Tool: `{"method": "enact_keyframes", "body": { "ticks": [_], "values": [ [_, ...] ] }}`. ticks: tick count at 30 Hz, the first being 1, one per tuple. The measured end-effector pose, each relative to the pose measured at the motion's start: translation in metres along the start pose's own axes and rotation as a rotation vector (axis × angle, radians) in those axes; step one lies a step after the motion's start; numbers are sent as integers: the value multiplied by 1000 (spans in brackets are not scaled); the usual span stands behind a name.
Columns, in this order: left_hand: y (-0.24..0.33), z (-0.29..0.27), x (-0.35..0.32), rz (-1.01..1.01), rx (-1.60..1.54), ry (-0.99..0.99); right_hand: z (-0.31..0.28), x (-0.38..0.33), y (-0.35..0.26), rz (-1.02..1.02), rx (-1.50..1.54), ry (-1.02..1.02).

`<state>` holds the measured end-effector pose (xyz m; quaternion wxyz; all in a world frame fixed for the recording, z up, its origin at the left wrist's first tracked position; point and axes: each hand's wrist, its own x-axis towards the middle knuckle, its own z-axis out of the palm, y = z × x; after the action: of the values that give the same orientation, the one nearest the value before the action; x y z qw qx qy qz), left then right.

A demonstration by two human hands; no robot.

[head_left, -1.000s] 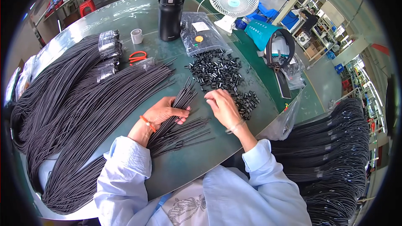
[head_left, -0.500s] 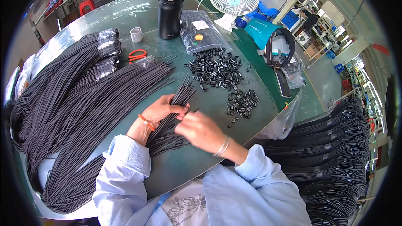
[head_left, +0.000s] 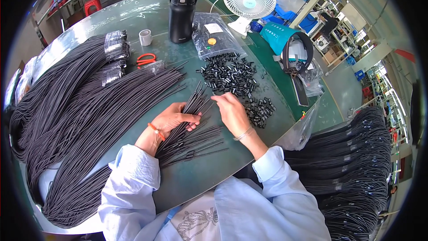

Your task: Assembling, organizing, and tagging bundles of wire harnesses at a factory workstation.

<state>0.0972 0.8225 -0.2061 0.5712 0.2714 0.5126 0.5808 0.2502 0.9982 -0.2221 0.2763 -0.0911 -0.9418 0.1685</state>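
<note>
My left hand is closed around a bunch of thin black cables, whose ends fan out beyond my thumb. To its right, my right hand pinches at its fingertips what looks like the end of one black cable; the fingers hide the tip itself. Below both hands, more loose cable ends spread over the table. Just beyond my right hand lie small black tubular caps, in a large pile and a smaller pile, the latter partly behind the hand.
Long black cable bundles cover the table's left side. Farther back are orange-handled pliers, a white tape roll, a black bottle, a plastic bag and a white fan. More cables hang at the right.
My right hand has moved away from my left hand, up and to the right towards the caps. More loose cable ends show below. My left hand keeps its grip.
</note>
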Motion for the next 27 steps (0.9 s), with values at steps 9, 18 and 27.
{"method": "enact_keyframes", "body": {
  "ticks": [9,18,27],
  "values": [
    [3,3,-1,-40,26,45,-19,3,-4,728,1336,-155],
    [-9,-6,1,42,19,40,-5,-14,-76,-327,-1,-240],
    [-5,13,-5,332,1103,306,10,-38,-73,-279,-192,-92]
  ]
}}
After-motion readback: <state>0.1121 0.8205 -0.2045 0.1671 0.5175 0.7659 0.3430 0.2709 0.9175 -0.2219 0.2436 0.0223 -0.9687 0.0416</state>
